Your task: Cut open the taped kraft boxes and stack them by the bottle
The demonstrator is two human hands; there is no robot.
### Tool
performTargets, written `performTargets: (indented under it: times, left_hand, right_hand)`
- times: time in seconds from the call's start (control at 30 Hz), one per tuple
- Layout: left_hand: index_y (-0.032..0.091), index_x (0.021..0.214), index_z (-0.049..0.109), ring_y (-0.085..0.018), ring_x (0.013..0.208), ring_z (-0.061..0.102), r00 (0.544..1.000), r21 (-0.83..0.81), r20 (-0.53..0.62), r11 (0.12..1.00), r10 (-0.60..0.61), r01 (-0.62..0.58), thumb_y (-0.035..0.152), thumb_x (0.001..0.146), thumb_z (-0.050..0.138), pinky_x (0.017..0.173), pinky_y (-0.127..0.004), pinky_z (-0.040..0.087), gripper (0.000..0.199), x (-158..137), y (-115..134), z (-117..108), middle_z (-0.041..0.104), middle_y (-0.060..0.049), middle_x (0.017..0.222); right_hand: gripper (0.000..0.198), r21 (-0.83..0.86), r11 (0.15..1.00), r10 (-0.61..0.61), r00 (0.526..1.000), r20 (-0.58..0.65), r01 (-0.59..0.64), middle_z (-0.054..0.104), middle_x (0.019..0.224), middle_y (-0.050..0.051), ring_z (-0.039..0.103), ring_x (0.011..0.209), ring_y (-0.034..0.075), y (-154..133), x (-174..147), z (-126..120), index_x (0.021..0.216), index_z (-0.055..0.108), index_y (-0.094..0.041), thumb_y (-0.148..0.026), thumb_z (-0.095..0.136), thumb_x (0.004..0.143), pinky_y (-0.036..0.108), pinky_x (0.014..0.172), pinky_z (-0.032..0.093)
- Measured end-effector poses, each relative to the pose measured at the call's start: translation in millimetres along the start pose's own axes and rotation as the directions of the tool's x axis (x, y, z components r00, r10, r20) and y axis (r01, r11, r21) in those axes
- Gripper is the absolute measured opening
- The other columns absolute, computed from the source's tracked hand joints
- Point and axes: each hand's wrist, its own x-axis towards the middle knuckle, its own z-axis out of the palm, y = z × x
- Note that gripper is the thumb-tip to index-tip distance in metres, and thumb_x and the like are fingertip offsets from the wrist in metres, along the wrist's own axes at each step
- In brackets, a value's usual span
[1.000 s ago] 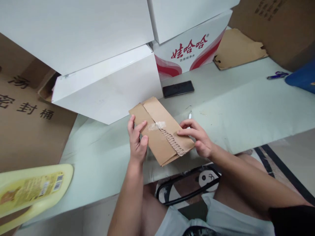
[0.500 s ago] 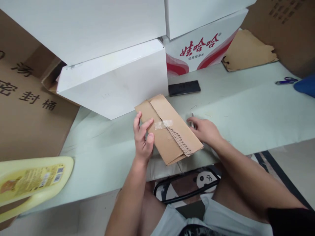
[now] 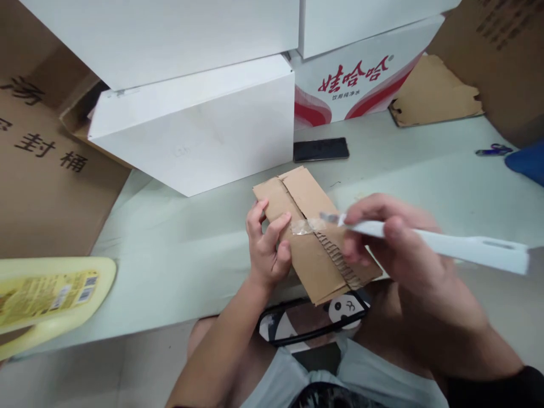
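A small brown cardboard box (image 3: 297, 258), with clear tape (image 3: 304, 227) across its seam and a torn, ribbed strip below the tape, is tilted at the table's front edge. My left hand (image 3: 270, 243) grips its left side, thumb and fingers on the near face. In my right hand (image 3: 399, 243) is a white utility knife (image 3: 463, 249), held between thumb and fingers. Its grey tip points left, close to the tape; I cannot tell whether it touches. My right hand hides the box's right edge.
A black phone (image 3: 321, 149) lies behind the box, before stacked white boxes (image 3: 204, 130). Purple-handled scissors (image 3: 493, 149) and a blue object (image 3: 527, 158) are at the right. A yellow bottle (image 3: 55, 294) lies at left, near a large carton (image 3: 38, 187). Flat cardboard (image 3: 437, 93) leans at the back.
My right hand has risen from the table beside the box and now holds the white utility knife over it. My left hand and the box have shifted slightly right and toward me.
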Motion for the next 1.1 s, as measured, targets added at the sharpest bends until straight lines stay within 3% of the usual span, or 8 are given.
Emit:
performTargets:
  times: [0.1, 0.23, 0.3, 0.47, 0.6, 0.8, 0.97, 1.1]
  left_hand:
    - [0.024, 0.132, 0.061, -0.035, 0.146, 0.041, 1.000, 0.006, 0.001, 1.000, -0.008, 0.008, 0.042, 0.105, 0.033, 0.116, -0.054, 0.041, 0.043, -0.7, -1.3, 0.5, 0.040, -0.015, 0.156]
    - [0.024, 0.130, 0.061, -0.035, 0.146, 0.041, 1.000, 0.015, -0.002, 1.000, -0.006, 0.006, 0.044, 0.105, 0.032, 0.116, -0.054, 0.042, 0.043, -0.7, -2.7, 0.3, 0.040, -0.015, 0.153]
    - [0.024, 0.130, 0.061, -0.035, 0.146, 0.042, 1.000, 0.022, 0.003, 1.000, -0.005, 0.005, 0.045, 0.105, 0.032, 0.115, -0.055, 0.042, 0.044, -0.4, -2.8, -0.3, 0.041, -0.015, 0.153]
    - [0.024, 0.130, 0.060, -0.036, 0.145, 0.043, 1.000, 0.033, 0.011, 0.999, -0.005, 0.005, 0.046, 0.105, 0.032, 0.112, -0.053, 0.045, 0.044, 0.3, -3.0, -0.9, 0.041, -0.015, 0.152]
    - [0.025, 0.130, 0.061, -0.036, 0.144, 0.042, 1.000, 0.010, 0.002, 1.000, 0.004, -0.004, 0.045, 0.104, 0.034, 0.113, -0.054, 0.044, 0.043, 0.6, -3.7, -0.1, 0.041, -0.014, 0.151]
    - [0.024, 0.130, 0.062, -0.035, 0.144, 0.043, 1.000, 0.011, 0.004, 1.000, -0.006, 0.006, 0.046, 0.104, 0.035, 0.114, -0.052, 0.043, 0.043, 1.0, -2.2, -1.4, 0.042, -0.015, 0.152]
    - [0.024, 0.131, 0.060, -0.037, 0.145, 0.043, 1.000, 0.046, 0.027, 0.999, -0.006, 0.004, 0.046, 0.103, 0.034, 0.114, -0.055, 0.042, 0.043, 1.0, -1.7, -2.5, 0.042, -0.015, 0.150]
    - [0.025, 0.131, 0.058, -0.038, 0.144, 0.043, 1.000, 0.029, 0.026, 1.000, -0.011, 0.010, 0.046, 0.103, 0.036, 0.114, -0.056, 0.042, 0.042, 1.0, -2.1, -1.9, 0.040, -0.014, 0.151]
  right_hand:
    - [0.024, -0.091, 0.994, 0.067, 0.997, 0.043, -0.063, 0.072, 0.078, 0.001, 0.067, 0.062, 0.016, -3.7, -2.5, 11.7, 0.104, 0.066, -0.024, -0.044, 0.052, 0.102, 0.028, 0.055, 0.053]
    - [0.025, -0.334, 0.941, -0.043, 0.999, 0.013, 0.045, 0.069, 0.069, 0.000, 0.064, 0.056, 0.015, 0.3, 2.9, 16.2, 0.092, 0.064, -0.024, -0.044, 0.052, 0.100, 0.028, 0.053, 0.048]
    - [0.026, -0.359, 0.930, -0.081, 0.997, 0.021, 0.083, 0.067, 0.065, -0.001, 0.062, 0.053, 0.015, 0.7, 3.1, 16.2, 0.093, 0.064, -0.024, -0.045, 0.051, 0.100, 0.029, 0.052, 0.046]
    - [0.011, -0.407, 0.913, -0.011, 1.000, -0.020, 0.002, 0.071, 0.072, 0.000, 0.064, 0.060, 0.016, -2.1, 0.5, 17.2, 0.091, 0.063, -0.024, -0.031, 0.057, 0.096, 0.028, 0.054, 0.046]
    - [0.005, -0.481, 0.874, -0.065, 0.998, 0.024, 0.068, 0.069, 0.069, -0.002, 0.058, 0.053, 0.014, -0.3, 1.7, 17.9, 0.090, 0.060, -0.025, -0.030, 0.061, 0.090, 0.028, 0.050, 0.041]
    - [0.002, -0.489, 0.871, -0.043, 0.998, 0.037, 0.056, 0.069, 0.070, -0.002, 0.059, 0.055, 0.013, -2.4, 2.2, 17.9, 0.089, 0.061, -0.024, -0.025, 0.060, 0.089, 0.027, 0.051, 0.042]
    - [0.007, -0.383, 0.923, -0.036, 0.999, -0.017, 0.026, 0.067, 0.072, -0.001, 0.059, 0.057, 0.013, -4.2, -1.7, 19.8, 0.090, 0.059, -0.023, -0.029, 0.062, 0.093, 0.027, 0.050, 0.044]
    - [0.018, -0.402, 0.915, -0.033, 0.998, -0.056, 0.008, 0.063, 0.066, -0.003, 0.053, 0.051, 0.011, 1.1, -4.0, 19.9, 0.088, 0.059, -0.024, -0.037, 0.070, 0.093, 0.026, 0.046, 0.039]
